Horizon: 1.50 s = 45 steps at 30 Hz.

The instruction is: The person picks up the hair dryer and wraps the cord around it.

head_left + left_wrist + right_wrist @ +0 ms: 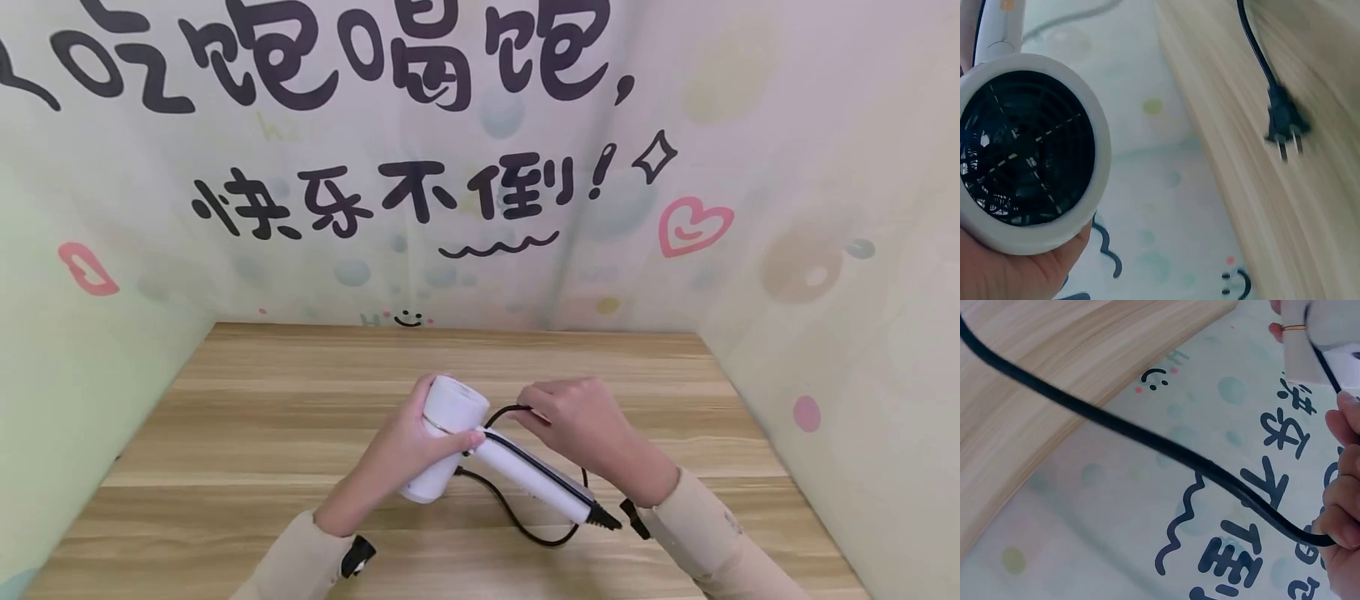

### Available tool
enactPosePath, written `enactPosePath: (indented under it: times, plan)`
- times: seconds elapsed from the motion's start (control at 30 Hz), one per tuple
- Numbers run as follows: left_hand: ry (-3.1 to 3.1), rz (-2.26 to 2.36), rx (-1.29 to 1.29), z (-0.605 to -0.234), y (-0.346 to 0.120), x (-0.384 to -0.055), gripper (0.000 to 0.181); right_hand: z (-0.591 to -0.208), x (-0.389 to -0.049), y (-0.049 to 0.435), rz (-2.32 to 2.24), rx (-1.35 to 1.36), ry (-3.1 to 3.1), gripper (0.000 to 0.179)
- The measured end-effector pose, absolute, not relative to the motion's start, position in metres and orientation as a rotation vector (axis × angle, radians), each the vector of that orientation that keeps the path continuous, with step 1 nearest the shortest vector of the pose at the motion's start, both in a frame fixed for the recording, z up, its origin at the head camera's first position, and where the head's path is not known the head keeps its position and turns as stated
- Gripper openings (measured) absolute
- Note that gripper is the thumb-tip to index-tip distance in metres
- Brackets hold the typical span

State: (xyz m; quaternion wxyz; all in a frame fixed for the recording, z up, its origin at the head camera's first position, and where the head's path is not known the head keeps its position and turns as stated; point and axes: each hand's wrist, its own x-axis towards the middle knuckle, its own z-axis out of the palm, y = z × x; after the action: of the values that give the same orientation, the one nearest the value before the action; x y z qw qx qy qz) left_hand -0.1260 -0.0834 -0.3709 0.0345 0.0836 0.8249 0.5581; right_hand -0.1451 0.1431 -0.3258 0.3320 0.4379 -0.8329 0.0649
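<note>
Your left hand [408, 446] comes up from the lower left of the head view, its forearm slanting toward the upper right, and wraps the barrel of the white dryer [455, 406] in the lower middle of the frame. You have the thumb laid across the barrel toward the handle [532, 483], with the other fingers largely hidden behind it; the grip is closed round the body.

The barrel leans with its upper end to the right, and the handle slopes away to the lower right. In the left wrist view, the round dark grille [1027, 149] fills the left side, your palm beneath it.

Your right hand [577, 421] reaches in from the lower right, its forearm angled up and left, the back of the hand turned upward. Its fingers are curled in and hold the black cord [555, 544], just right of the barrel. In the right wrist view, one length leaves your fist toward the upper left and another goes from the fingertips up to the dryer at upper right. On the head view, cord also lies along the handle and loops below it.

The plug [1285, 119] shows at upper right of the left wrist view, prongs down, against the wooden table [300, 400].
</note>
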Motion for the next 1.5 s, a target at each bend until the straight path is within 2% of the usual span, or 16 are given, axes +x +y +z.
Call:
enactPosePath:
  times: [0.47,0.8,0.93,1.2,1.5]
  plan:
    - [2.844,1.452,0.323,-0.373,-0.084,-0.128,0.090,-0.313,-0.116,0.134,0.333,1.194,-2.552,0.007]
    - [3.093,1.287,0.459,-0.371,-0.079,-0.125,0.083,-0.316,-0.102,0.126,0.508,1.264,-2.624,0.007]
    - [3.077,1.328,0.416,-0.371,-0.078,-0.127,0.081,-0.318,-0.098,0.122,0.542,1.272,-2.615,0.006]
    - [2.939,1.583,0.271,-0.369,-0.081,-0.131,0.089,-0.318,-0.088,0.120,0.578,1.121,-2.677,0.013]
    - [2.802,1.830,0.190,-0.369,-0.084,-0.135,0.085,-0.330,-0.081,0.108,0.619,1.049,-2.791,0.016]
